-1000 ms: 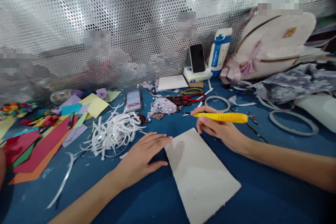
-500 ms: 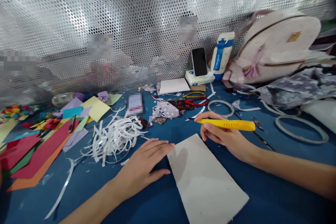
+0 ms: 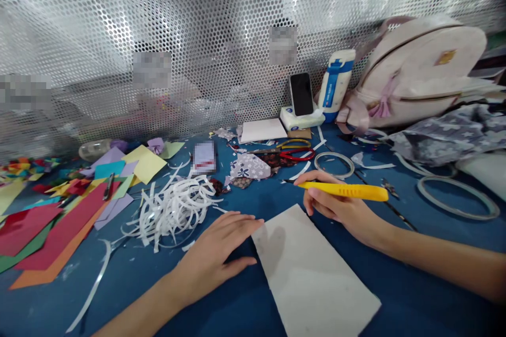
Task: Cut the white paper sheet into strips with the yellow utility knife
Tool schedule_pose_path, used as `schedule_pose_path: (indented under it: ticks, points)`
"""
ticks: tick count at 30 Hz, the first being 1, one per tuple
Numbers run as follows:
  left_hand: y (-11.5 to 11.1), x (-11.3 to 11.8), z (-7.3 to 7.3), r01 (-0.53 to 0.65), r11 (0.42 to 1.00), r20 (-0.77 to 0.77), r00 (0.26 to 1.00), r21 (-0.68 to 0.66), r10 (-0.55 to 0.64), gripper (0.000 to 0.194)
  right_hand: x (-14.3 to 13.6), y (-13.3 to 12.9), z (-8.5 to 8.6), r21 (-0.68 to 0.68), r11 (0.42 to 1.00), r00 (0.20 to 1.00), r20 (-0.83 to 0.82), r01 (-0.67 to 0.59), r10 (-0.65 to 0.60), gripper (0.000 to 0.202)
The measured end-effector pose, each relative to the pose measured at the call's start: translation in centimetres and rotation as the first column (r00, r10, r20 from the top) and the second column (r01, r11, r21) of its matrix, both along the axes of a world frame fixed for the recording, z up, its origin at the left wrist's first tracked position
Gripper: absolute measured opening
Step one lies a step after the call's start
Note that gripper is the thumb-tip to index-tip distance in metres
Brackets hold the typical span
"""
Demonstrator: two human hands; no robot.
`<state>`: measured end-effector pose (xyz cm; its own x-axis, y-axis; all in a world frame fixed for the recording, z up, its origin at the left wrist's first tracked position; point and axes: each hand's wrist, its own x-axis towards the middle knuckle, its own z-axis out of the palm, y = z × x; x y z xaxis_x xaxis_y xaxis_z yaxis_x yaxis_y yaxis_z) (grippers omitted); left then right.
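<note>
A whitish rectangular board [image 3: 312, 274] lies on the blue table. My left hand [image 3: 219, 247] rests palm down beside it, fingers stretched, with a fingertip at the board's upper left corner. Above the board's upper right edge, my right hand [image 3: 328, 197] holds a yellow cutter [image 3: 351, 190], its dark tip pointing left. The tip is over the table near scraps of star-patterned fabric [image 3: 253, 166]. Left of my left hand is a tangled heap of white paper strips [image 3: 176, 205].
Colored paper sheets [image 3: 75, 226] cover the left side. Red-handled scissors [image 3: 296, 155], tape rolls [image 3: 458, 197], a phone [image 3: 301, 95] on a tissue pack [image 3: 302, 118], a bottle [image 3: 336, 84] and a pale backpack [image 3: 422, 71] stand or lie at the back and right.
The view has shifted very slightly. Both hands keep nearly the same pose, and the yellow cutter stays in my right hand.
</note>
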<state>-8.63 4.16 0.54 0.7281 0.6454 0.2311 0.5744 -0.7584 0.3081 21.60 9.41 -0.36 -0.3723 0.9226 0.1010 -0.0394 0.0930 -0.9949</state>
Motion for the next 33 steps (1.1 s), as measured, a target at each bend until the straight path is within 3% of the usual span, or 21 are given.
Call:
schedule_pose_path:
  ticks: [33]
  points:
    - [-0.09,-0.08,0.07,0.042,0.999,0.006,0.999,-0.011,-0.041,0.047,0.01,0.03,-0.23,-0.027,0.999,0.999,0.018,0.031,-0.031,0.033]
